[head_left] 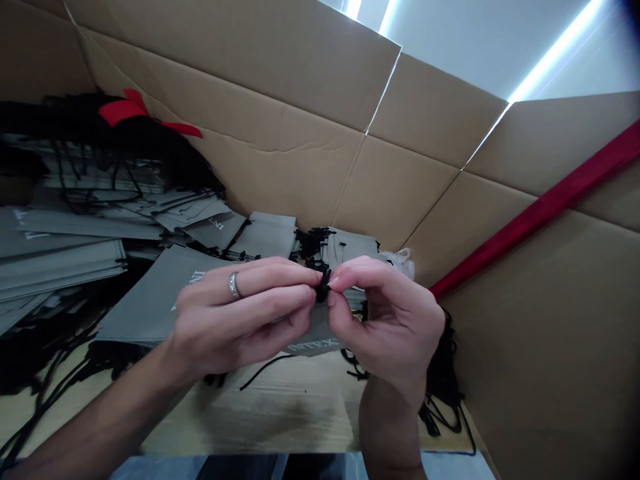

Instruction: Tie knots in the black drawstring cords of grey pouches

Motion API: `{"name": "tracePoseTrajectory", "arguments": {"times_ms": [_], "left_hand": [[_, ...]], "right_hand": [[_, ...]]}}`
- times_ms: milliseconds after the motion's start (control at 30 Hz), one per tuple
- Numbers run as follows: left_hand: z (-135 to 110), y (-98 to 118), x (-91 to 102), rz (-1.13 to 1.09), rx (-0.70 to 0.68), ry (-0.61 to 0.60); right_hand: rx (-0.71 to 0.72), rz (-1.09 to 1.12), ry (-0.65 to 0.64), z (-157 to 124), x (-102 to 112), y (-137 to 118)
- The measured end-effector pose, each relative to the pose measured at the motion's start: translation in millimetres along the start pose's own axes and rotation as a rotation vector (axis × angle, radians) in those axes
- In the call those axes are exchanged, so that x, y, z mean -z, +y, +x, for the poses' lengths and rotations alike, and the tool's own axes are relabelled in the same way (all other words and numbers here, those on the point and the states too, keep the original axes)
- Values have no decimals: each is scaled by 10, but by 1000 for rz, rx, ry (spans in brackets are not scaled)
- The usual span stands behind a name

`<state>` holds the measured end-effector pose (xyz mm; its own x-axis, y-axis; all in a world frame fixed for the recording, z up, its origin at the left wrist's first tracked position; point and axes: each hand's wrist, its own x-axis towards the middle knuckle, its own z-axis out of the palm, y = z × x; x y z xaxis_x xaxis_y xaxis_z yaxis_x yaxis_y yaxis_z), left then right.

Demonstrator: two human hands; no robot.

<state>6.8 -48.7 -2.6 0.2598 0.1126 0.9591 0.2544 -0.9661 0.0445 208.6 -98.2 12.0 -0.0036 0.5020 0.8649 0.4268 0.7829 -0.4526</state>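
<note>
At nine o'clock a stack of grey bags [60,260] lies below the cardboard wall [300,167]; the left hand [240,313] pinches the black cord [323,287] at centre, above a flat grey bag [150,300]; the right hand [390,320] pinches the same cord from three o'clock; it looks light, soft and limp, best gripped by fingertips at its knot; a red strip [540,207] slants at two o'clock.

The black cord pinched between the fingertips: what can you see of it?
The black cord shows only as a small dark bunch, perhaps a knot, matte like woven string. The left hand and the right hand each pinch it between thumb and fingertips, above a flat grey bag. Fingers hide most of it; whether the loose strand on the cardboard below belongs to it cannot be told.
</note>
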Motion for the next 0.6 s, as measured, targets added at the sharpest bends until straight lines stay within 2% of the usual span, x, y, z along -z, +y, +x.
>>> {"name": "tracePoseTrajectory", "arguments": {"times_ms": [233,433,500,600], "left_hand": [[5,-11,-86,-50,-48,105],[-8,51,-144,-28,73,96],[-7,79,-139,6,77,113],[-3,111,-94,83,40,73]], "right_hand": [[15,68,31,-6,-33,-26],[-18,35,60,-3,-45,-4],[-10,21,68,-1,-59,-1],[26,-5,67,-2,-75,-13]]}}
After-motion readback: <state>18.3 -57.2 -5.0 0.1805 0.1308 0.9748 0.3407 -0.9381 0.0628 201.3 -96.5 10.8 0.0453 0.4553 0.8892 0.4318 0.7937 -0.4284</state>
